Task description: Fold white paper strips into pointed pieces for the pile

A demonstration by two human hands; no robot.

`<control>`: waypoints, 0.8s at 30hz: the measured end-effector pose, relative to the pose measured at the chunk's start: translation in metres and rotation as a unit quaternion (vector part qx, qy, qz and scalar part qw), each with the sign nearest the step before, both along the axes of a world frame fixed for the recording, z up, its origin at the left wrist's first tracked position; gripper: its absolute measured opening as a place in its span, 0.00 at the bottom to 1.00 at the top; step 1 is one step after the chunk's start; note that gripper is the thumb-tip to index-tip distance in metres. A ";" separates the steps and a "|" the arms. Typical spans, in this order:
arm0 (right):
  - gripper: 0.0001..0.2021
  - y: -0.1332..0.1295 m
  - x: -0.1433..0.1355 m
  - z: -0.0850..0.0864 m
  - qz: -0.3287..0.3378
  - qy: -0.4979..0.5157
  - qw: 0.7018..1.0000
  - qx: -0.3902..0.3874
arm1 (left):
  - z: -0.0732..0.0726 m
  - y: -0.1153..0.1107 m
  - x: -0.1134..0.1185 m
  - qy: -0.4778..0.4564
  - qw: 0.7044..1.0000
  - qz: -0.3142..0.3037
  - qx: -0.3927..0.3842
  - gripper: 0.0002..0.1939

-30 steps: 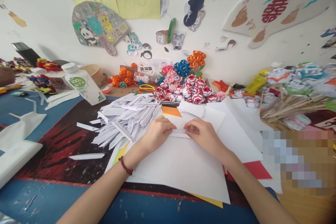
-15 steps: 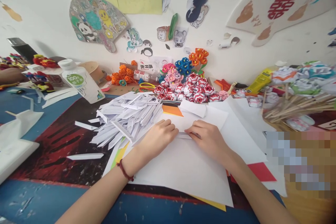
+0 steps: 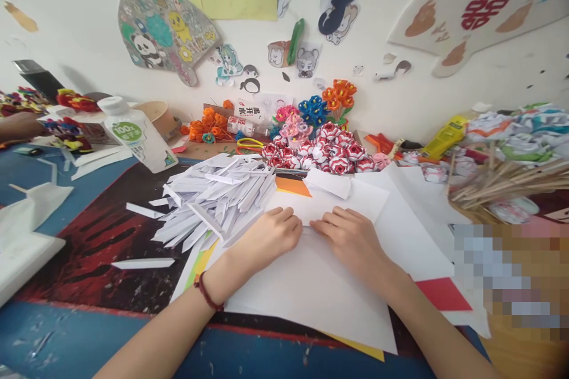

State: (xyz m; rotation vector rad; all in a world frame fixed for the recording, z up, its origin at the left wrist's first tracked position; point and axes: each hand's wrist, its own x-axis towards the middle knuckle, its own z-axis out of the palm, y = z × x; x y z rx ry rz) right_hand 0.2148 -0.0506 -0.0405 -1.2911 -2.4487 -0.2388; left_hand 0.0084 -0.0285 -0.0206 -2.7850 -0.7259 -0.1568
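Nearest us lies a large white sheet (image 3: 311, 302) over other papers; should it slide, anything creased on top could come out crooked. Above it, the left hand (image 3: 281, 231) and right hand (image 3: 345, 234) curl close together at a small white paper piece (image 3: 306, 227), its edge showing between them. We see the fingers bent in narrowly, but cannot tell whether they pinch or press (the thumbs are hidden). Uneven pressure might skew that edge. Farther off, beyond the left forearm, the heaped paper strips (image 3: 217, 198) could spill if brushed.
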 end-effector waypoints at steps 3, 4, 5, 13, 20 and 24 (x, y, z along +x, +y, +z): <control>0.13 0.000 0.000 0.000 -0.003 -0.005 1.000 0.002 | 0.001 -0.001 0.000 0.002 1.000 -0.001 -0.005 0.10; 0.13 -0.001 0.000 0.000 -0.006 -0.003 1.000 0.000 | 0.002 -0.001 0.000 0.005 1.000 0.002 -0.007 0.09; 0.12 -0.001 0.000 0.000 -0.010 -0.001 1.000 -0.003 | 0.003 -0.001 -0.001 0.007 1.000 0.007 -0.009 0.08; 0.11 -0.005 -0.003 0.003 -0.004 -0.015 1.000 -0.005 | 0.004 -0.003 -0.002 -0.002 0.998 0.054 -0.030 0.03; 0.09 -0.005 -0.005 0.002 -0.058 0.008 0.998 -0.028 | -0.005 0.002 0.001 -0.023 0.998 0.059 -0.009 0.03; 0.09 -0.005 -0.005 -0.001 -0.056 0.000 0.998 -0.010 | -0.006 0.005 0.000 -0.024 0.999 0.036 0.015 0.04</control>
